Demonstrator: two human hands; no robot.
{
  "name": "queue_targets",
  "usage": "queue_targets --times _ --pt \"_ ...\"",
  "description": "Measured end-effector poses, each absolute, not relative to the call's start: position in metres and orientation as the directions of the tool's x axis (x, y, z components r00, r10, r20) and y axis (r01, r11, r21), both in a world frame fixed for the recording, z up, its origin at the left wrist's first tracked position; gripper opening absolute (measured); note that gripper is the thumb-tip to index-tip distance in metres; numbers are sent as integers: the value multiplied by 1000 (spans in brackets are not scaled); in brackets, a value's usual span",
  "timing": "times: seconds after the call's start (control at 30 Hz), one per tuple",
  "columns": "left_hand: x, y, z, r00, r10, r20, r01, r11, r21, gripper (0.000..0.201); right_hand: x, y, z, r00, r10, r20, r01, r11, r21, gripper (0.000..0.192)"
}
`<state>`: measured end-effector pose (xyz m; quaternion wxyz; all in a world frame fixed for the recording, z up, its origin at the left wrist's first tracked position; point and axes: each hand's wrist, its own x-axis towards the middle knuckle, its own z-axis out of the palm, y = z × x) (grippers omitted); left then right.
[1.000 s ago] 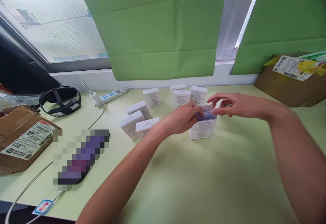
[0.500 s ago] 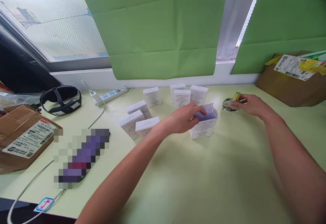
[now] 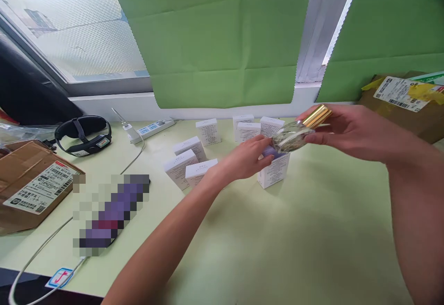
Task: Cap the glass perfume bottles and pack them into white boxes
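Perfume bottle (image 3: 291, 139), round clear glass with a gold cap, held tilted in the air just above the open white box (image 3: 274, 170), cap pointing to 2 o'clock. Left to right across the pale green table (image 3: 312, 240): cardboard parcel (image 3: 31, 184) at 9 o'clock, black headband (image 3: 83, 133) behind it, white power strip (image 3: 152, 129) near the sill, then seven shut white boxes (image 3: 194, 157) in a loose cluster at 11 to 12 o'clock. Left hand (image 3: 243, 159) curled over the open box's near top edge, fingers closed on its flap. Right hand (image 3: 347, 131) pinches the bottle, thumb and fingers closed around its neck and body. Taped brown carton (image 3: 402, 106) at 2 o'clock.
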<state>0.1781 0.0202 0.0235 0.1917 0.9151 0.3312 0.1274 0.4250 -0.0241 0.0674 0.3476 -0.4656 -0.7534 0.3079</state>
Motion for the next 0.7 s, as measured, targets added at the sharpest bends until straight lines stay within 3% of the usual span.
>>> queue_targets --times 0.13,0.3,0.53,0.7 --pt "175 18 27 772 631 78 548 -723 420 17 410 -21 68 -405 898 171 584 398 -707 35" --pt "173 18 30 766 641 53 556 -701 447 15 411 -15 63 -429 886 176 586 421 -693 34" --pt "173 20 28 785 617 46 525 -704 477 19 405 -10 58 -481 859 175 589 465 -661 23" --pt "172 21 28 786 615 58 514 -704 490 27 403 -8 57 -468 869 161 671 468 -575 23"
